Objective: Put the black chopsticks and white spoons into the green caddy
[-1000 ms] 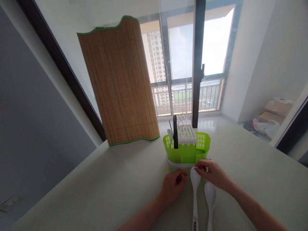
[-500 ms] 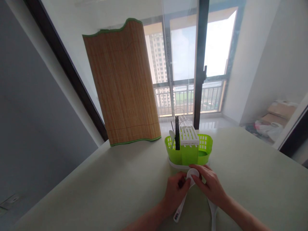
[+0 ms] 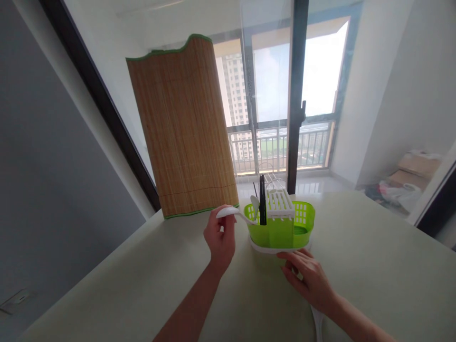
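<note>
My left hand (image 3: 221,240) is raised above the table and pinches a white plastic spoon (image 3: 230,212). The spoon lies level, one end reaching the left rim of a green cutlery caddy (image 3: 278,232). The caddy stands on a white drip tray (image 3: 261,247) and holds black chopsticks (image 3: 262,205), another white spoon (image 3: 254,202) and a white slotted insert (image 3: 281,202). My right hand (image 3: 308,280) lies flat on the table just in front of the caddy, fingers apart. It covers a second white spoon (image 3: 317,323), of which only one end shows under my wrist.
A bamboo mat (image 3: 185,128) with green edging stands upright at the table's far left, against the glass. The pale green table (image 3: 142,285) ends at a glass wall and a dark door frame (image 3: 295,95). Boxes and bags (image 3: 402,183) lie on the floor beyond, right.
My left hand took one spoon off the table and lifted it up and left to the caddy's left rim. My right hand let go of that spoon and stayed over the other one.
</note>
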### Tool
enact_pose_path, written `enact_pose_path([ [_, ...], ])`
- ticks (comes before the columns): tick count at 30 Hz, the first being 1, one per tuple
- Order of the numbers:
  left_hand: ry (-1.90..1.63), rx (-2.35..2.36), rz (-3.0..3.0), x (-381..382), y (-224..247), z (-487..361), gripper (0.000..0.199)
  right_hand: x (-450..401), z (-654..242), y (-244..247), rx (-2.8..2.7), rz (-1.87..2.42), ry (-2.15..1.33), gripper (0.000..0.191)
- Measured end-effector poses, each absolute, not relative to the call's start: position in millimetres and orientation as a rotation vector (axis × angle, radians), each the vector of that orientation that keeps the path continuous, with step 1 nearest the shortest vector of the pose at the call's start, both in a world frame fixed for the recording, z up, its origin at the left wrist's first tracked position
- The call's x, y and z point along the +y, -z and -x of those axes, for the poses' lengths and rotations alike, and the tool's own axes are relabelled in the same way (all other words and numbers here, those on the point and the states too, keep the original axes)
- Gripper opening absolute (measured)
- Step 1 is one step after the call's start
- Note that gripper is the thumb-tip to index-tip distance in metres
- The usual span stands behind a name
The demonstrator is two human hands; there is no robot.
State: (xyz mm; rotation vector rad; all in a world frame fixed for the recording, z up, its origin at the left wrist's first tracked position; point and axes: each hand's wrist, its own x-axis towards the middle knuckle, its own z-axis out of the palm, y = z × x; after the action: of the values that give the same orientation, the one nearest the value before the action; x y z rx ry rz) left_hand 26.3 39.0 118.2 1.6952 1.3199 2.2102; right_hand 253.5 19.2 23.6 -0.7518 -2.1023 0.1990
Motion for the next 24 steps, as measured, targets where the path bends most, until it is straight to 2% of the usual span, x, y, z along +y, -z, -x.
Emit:
enact_pose_path([
  [4,-2.110,1.477,-1.739,73.5,-131.6,-22.4,0.023,18.9,-253.1,-24.9,-2.109,0.754,-0.172,0.015],
  [9,-1.649,1.780,-1.916,105.8,-118.8,-22.3,0.031,19.9,-253.1,-24.2,-2.132,0.784,-0.164,0.015],
  [12,-1.485,1.868,-1.947,114.6,-112.4,-25.1,0.035,21.6,-253.6,-22.8,-2.153,0.812,-0.148,0.014],
  [19,-1.357,1.886,-1.937,129.5,-106.6,-27.9,0.029,24.0,-253.5,-22.3,-2.173,0.807,-0.129,0.014],
  [24,-1.527,1.882,-1.859,121.6,-100.7,-25.8,0.036,23.8,-255.1,-24.8,-2.183,0.822,-0.123,0.014],
])
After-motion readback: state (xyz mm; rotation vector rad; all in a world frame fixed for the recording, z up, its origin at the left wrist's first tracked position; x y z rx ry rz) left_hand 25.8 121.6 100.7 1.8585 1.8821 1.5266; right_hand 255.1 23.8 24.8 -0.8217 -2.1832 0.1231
